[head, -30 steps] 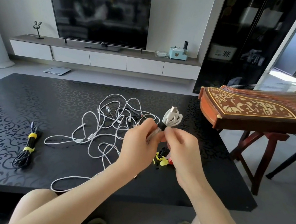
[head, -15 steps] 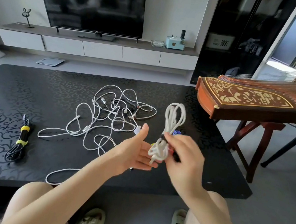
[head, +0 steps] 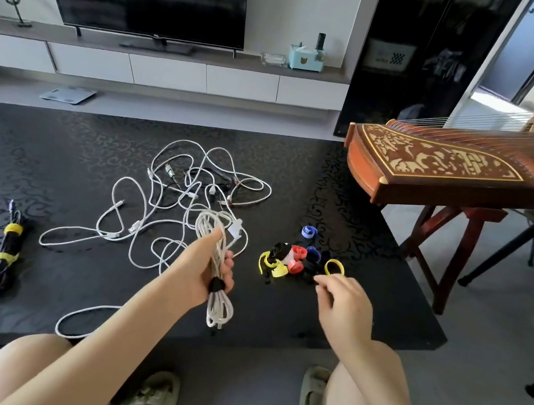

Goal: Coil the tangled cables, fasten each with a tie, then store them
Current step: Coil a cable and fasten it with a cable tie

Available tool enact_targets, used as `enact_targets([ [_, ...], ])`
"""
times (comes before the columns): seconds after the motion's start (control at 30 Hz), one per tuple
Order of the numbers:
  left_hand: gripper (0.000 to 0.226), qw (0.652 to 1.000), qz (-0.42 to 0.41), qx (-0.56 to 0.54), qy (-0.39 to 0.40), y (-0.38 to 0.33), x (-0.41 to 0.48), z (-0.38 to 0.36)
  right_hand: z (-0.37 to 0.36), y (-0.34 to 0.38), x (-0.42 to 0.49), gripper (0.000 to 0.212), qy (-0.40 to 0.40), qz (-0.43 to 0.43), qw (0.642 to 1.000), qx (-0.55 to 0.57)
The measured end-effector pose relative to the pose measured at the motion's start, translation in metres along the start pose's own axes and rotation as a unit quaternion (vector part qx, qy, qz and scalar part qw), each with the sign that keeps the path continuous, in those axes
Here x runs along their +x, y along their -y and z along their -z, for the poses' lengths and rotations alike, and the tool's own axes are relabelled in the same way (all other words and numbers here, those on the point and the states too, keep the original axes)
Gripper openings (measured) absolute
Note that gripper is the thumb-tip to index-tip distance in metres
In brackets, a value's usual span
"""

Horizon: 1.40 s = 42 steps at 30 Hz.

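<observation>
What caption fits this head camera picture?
Left hand grips a tied white cable coil; right hand at the colourful ties.

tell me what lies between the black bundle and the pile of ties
In the head view, the white tangle and the left hand gripping a coiled white cable.

The far left of the table [head: 58,150] is bare; a hand passes freely there. The tangled cables [head: 169,194] cover the middle, from far to the near edge. An open strip lies between them and the tied black cable [head: 5,250] at left. The pile of ties [head: 298,259] lies right of the middle. The near right corner is open. A wooden instrument [head: 454,171] blocks the far right edge.
</observation>
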<state>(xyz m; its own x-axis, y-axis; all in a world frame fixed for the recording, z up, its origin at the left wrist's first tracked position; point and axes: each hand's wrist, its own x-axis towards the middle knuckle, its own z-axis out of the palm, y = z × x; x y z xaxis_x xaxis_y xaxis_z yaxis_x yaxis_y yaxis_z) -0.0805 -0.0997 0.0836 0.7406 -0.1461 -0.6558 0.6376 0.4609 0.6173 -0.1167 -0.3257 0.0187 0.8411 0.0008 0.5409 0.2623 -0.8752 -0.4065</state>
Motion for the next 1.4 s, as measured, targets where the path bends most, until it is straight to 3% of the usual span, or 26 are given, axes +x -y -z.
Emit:
enact_targets([
  [0.13, 0.027, 1.000, -0.006, -0.015, 0.017, -0.004, 0.012, 0.004, -0.021, -0.013, 0.020, 0.021, 0.043, -0.081, 0.995, -0.038],
  [0.27, 0.011, 0.999, -0.023, -0.021, 0.028, -0.006, 0.026, 0.001, -0.045, -0.015, 0.046, 0.037, 0.125, -0.088, 0.972, -0.177],
  [0.37, 0.023, 0.998, -0.032, 0.046, 0.009, -0.004, 0.040, 0.000, -0.053, -0.019, 0.059, 0.030, 0.166, -0.098, 0.956, -0.221],
  [0.47, 0.038, 0.991, -0.078, 0.112, -0.010, 0.000, 0.054, -0.001, -0.050, -0.025, 0.062, 0.017, 0.088, -0.154, 0.982, -0.065],
  [0.53, 0.036, 0.981, -0.113, 0.157, -0.006, 0.002, 0.060, -0.005, -0.039, -0.028, 0.066, 0.003, 0.042, -0.228, 0.964, 0.133],
  [0.63, 0.015, 0.963, -0.151, 0.223, 0.026, 0.008, 0.062, -0.022, -0.019, -0.024, 0.070, 0.011, 0.075, -0.327, 0.842, 0.422],
  [0.73, 0.017, 0.950, -0.172, 0.249, 0.075, 0.017, 0.062, -0.045, -0.005, -0.020, 0.071, 0.016, 0.131, -0.326, 0.767, 0.536],
  [0.8, 0.030, 0.945, -0.183, 0.245, 0.114, 0.020, 0.061, -0.059, -0.002, -0.017, 0.070, 0.020, 0.144, -0.318, 0.750, 0.562],
  [0.9, 0.015, 0.941, -0.201, 0.234, 0.143, 0.023, 0.060, -0.073, 0.001, -0.017, 0.069, 0.017, 0.159, -0.303, 0.757, 0.557],
  [1.03, 0.021, 0.974, -0.160, 0.129, 0.097, 0.025, 0.068, -0.084, 0.007, -0.022, 0.067, 0.023, 0.172, -0.340, 0.747, 0.545],
  [1.1, 0.024, 0.977, -0.162, 0.126, 0.059, 0.024, 0.075, -0.086, 0.014, -0.029, 0.064, 0.026, 0.167, -0.366, 0.740, 0.539],
  [1.2, 0.025, 0.958, -0.203, 0.201, 0.003, 0.022, 0.085, -0.086, 0.027, -0.041, 0.056, 0.011, 0.144, -0.399, 0.699, 0.576],
  [1.3, 0.024, 0.931, -0.214, 0.295, -0.017, 0.025, 0.091, -0.093, 0.036, -0.048, 0.047, 0.021, 0.133, -0.419, 0.637, 0.634],
  [1.4, 0.029, 0.902, -0.197, 0.382, -0.038, 0.028, 0.098, -0.102, 0.038, -0.047, 0.041, 0.025, 0.146, -0.413, 0.606, 0.664],
])
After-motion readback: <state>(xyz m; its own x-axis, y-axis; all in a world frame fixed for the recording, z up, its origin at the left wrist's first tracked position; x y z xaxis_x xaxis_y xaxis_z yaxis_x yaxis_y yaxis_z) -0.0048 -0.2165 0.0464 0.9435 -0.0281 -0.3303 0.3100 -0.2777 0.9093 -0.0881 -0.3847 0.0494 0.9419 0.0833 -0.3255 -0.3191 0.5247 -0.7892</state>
